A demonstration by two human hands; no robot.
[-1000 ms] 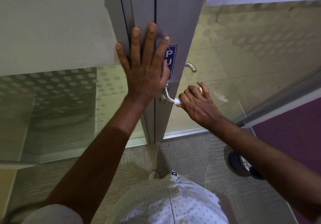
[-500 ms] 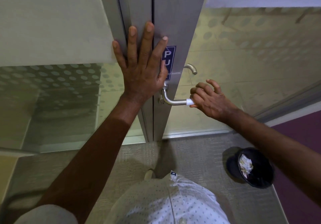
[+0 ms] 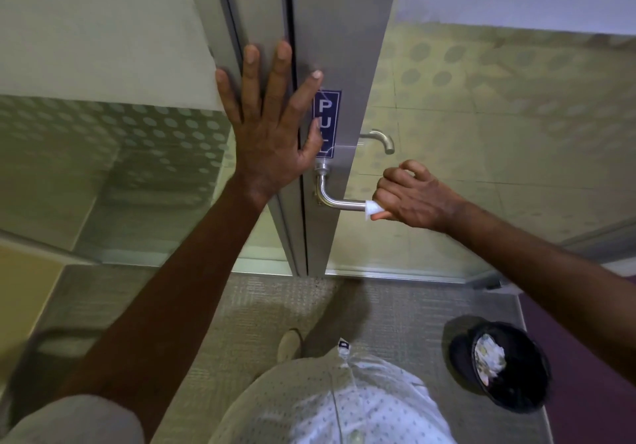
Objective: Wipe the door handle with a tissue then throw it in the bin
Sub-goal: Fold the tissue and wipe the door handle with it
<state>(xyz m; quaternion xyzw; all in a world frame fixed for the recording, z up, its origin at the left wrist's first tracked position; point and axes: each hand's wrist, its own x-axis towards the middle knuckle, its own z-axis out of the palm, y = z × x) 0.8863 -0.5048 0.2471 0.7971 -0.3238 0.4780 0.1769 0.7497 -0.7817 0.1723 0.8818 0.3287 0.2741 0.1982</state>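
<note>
Now tissue [image 3: 372,209] — under right hand [image 3: 414,199] fingers, on handle [image 3: 339,199]

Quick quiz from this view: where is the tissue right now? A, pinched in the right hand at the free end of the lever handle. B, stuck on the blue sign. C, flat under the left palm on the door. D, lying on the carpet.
A: the white tissue shows in the right hand at the handle tip.

A brushed-steel L-shaped door handle [image 3: 339,202] juts level from the door's grey metal frame. A crumpled white tissue [image 3: 372,209] wraps its free end. A round black bin [image 3: 509,368], holding crumpled paper, stands on the carpet.
</note>
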